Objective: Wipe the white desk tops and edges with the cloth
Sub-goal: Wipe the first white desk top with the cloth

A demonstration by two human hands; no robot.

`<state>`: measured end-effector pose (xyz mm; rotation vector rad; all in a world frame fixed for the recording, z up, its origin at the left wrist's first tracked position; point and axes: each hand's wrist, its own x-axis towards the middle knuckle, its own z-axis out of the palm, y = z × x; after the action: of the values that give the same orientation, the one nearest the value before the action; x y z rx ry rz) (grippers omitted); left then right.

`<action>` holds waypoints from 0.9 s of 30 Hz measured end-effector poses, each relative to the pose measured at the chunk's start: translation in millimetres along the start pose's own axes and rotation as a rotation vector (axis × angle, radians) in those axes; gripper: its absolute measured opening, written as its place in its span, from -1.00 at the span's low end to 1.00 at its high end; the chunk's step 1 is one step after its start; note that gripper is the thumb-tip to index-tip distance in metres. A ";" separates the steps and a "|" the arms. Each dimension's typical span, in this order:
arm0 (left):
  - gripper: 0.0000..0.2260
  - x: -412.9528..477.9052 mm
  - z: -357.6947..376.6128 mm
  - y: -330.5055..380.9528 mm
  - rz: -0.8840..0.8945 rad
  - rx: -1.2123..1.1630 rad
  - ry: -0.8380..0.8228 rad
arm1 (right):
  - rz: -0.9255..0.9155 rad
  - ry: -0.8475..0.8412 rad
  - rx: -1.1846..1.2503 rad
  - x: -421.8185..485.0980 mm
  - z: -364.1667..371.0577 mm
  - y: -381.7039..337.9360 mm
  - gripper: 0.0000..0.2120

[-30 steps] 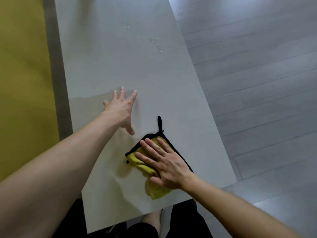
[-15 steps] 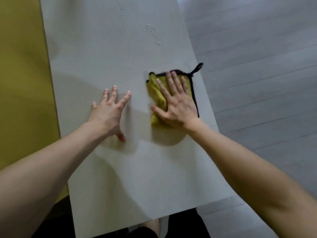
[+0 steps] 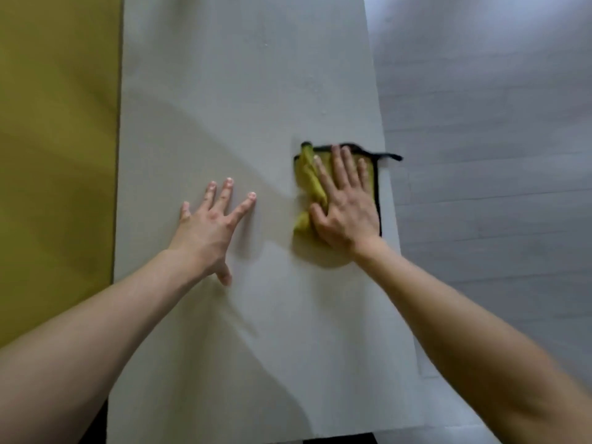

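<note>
Our right hand [image 3: 344, 206] is covering most of the cloth [image 3: 307, 181], leaving only its bunched left side and black trim showing. Its loop [image 3: 389, 156] is smearing into blur. The surface [image 3: 224, 91] is running out of view at top and bottom. The frame's edges are cutting off both our forearms. Our left hand [image 3: 208, 229] is hiding the surface beneath it. The floor [image 3: 480, 155] is showing blurred, and we are failing to identify the yellow area [image 3: 54, 155] at left.

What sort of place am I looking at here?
Likely an indoor room, home or office, I cannot tell which: a plain white desk, pale grey plank floor beside it, and a yellow cloth under the right hand.
</note>
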<state>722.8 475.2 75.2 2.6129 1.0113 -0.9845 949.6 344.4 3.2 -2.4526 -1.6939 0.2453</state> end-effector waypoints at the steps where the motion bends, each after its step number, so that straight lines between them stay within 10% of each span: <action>1: 0.60 -0.7 -0.6 -0.4 -0.010 0.002 0.001 | -0.166 -0.046 0.025 -39.9 5.7 -22.7 -0.08; 5: 0.58 -1.5 -3.5 4.5 -0.020 -0.020 0.009 | -0.803 -0.277 0.064 -84.0 3.9 -11.5 -0.18; 13: 0.56 2.6 0.3 0.7 -0.003 -0.022 0.002 | 0.059 -0.035 -0.031 102.2 -9.0 51.3 -0.19; 21: -0.27 25.5 -31.5 -39.8 0.077 -0.105 0.380 | -0.470 -0.120 -0.041 -8.1 5.7 -12.8 -0.16; 27: -0.30 92.2 -4.8 -66.1 0.005 -0.138 0.539 | -0.645 -0.196 0.027 14.2 -4.7 13.9 -0.18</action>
<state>733.1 576.5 25.0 2.8147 1.1237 -0.1859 968.2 352.7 4.1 -1.7757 -2.4243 0.4230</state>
